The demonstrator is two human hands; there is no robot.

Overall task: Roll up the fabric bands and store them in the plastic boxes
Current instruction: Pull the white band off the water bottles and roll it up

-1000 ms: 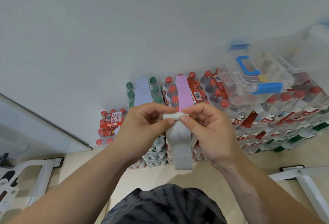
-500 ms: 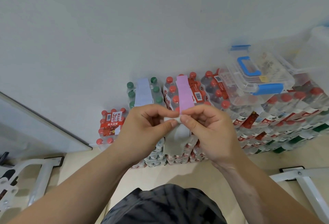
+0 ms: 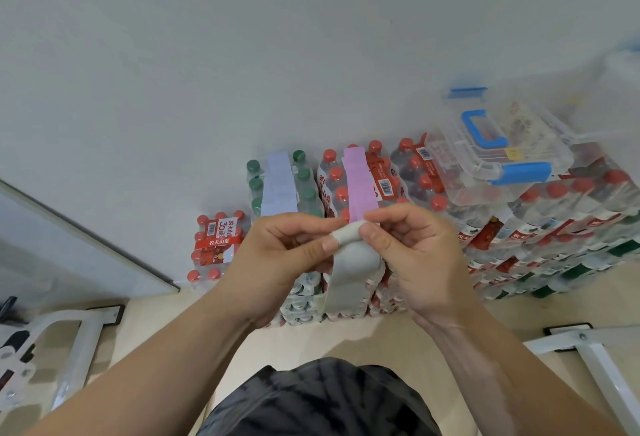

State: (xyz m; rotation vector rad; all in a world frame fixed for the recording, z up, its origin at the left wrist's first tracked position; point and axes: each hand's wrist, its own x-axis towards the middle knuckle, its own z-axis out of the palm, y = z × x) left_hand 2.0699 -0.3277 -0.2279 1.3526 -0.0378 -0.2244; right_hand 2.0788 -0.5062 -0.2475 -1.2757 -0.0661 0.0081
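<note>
Thumbs and forefingers of the left hand (image 3: 287, 255) and right hand (image 3: 412, 252) pinched the rolled top of a pale grey fabric band (image 3: 351, 262) between them; its loose tail hung below. A clear plastic box with blue handle (image 3: 491, 155) sat well apart, on stacked water-bottle packs (image 3: 554, 228).

Raised left hand (image 3: 287, 252) and right hand (image 3: 419, 255) both pinch.

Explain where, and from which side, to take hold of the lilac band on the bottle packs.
Probably pinch the lilac band across its narrow width near the nearer end, from above: it lies flat, far end by the wall.
</note>
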